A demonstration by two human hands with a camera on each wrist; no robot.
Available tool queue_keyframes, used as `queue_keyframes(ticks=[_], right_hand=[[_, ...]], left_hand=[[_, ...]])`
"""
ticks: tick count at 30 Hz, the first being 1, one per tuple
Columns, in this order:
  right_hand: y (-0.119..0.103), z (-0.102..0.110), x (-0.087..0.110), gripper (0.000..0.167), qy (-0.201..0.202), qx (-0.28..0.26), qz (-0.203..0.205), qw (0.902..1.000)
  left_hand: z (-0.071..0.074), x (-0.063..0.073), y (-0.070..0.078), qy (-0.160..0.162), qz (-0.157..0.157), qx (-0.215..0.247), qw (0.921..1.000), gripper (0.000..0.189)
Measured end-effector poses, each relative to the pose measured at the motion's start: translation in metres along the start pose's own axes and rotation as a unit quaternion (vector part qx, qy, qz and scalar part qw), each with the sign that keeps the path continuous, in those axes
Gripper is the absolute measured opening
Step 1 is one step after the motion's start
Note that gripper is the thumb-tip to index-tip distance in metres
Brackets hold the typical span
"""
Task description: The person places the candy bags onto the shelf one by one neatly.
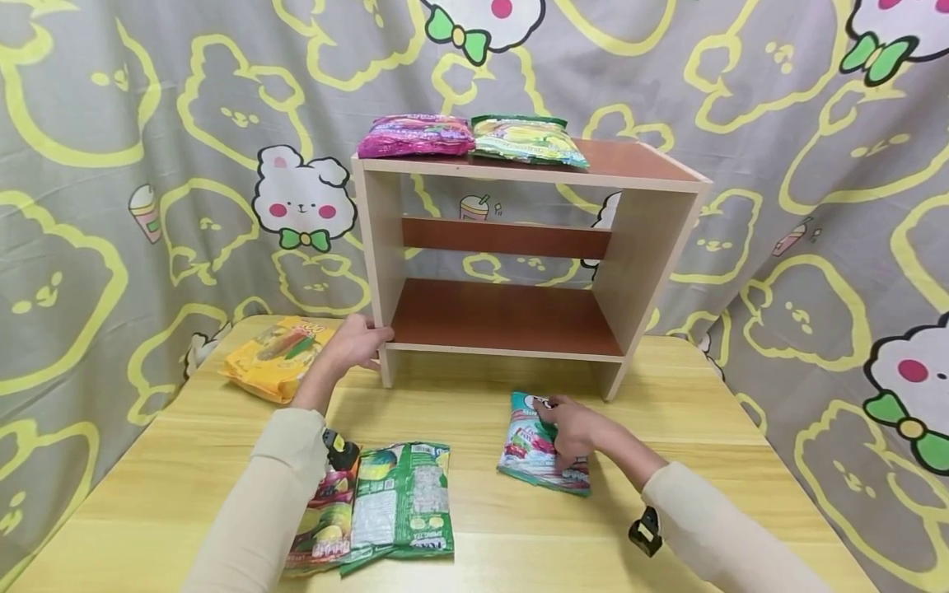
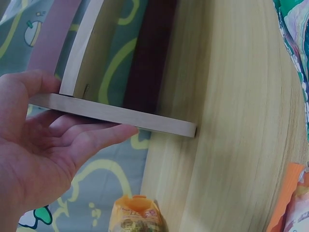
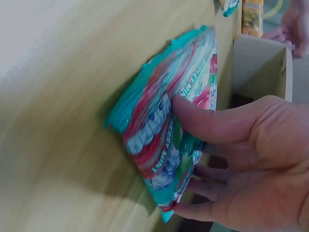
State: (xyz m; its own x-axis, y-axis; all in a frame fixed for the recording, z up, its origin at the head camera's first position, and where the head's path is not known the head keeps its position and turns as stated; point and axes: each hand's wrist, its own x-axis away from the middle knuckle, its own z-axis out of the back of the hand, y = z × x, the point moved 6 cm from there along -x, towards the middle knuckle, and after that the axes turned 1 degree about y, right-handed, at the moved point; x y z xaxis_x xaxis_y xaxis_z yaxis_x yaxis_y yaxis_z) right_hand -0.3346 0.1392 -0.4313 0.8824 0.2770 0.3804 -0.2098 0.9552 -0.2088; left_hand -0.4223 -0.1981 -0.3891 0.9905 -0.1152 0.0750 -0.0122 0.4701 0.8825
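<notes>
My left hand (image 1: 357,342) holds the left side panel of a small wooden shelf (image 1: 504,352), thumb on the inner side and fingers along the outer face in the left wrist view. My right hand (image 1: 578,428) grips a teal candy bag (image 1: 528,449) with red fruit prints, in front of the shelf's right leg. In the right wrist view the thumb lies across the bag's face and the fingers reach its far edge; the bag looks tilted there. A purple candy bag (image 1: 415,136) and a green-and-yellow candy bag (image 1: 526,140) lie on the shelf's top board.
On the wooden table (image 1: 474,527), a yellow candy bag (image 1: 278,358) lies left of the shelf. A green candy bag (image 1: 404,502) lies at the front, beside a red-orange fruit candy bag (image 1: 322,527) partly hidden by my left arm. A patterned curtain (image 1: 222,206) hangs behind.
</notes>
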Motion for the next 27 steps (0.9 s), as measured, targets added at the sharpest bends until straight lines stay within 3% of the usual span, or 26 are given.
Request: queue_keyframes(ticks=[13, 19, 24, 27], right_hand=[[0.006, -0.002, -0.002, 0.103, -0.006, 0.020, 0.008, 0.9997], [0.006, -0.001, 0.001, 0.100, 0.006, -0.002, 0.004, 1.0000], [0.006, 0.004, 0.006, 0.086, 0.030, -0.031, 0.005, 0.9990], [0.010, 0.014, 0.008, 0.071, 0.079, -0.061, 0.002, 0.9950]], left_hand=[[-0.001, 0.001, 0.001, -0.002, 0.008, 0.012, 0.9999, 0.046], [-0.001, 0.001, 0.001, -0.002, 0.007, 0.017, 0.9998, 0.047], [-0.001, 0.001, 0.001, -0.002, 0.001, 0.013, 0.9999, 0.044], [0.000, 0.001, 0.001, -0.002, 0.000, 0.014, 0.9999, 0.044]])
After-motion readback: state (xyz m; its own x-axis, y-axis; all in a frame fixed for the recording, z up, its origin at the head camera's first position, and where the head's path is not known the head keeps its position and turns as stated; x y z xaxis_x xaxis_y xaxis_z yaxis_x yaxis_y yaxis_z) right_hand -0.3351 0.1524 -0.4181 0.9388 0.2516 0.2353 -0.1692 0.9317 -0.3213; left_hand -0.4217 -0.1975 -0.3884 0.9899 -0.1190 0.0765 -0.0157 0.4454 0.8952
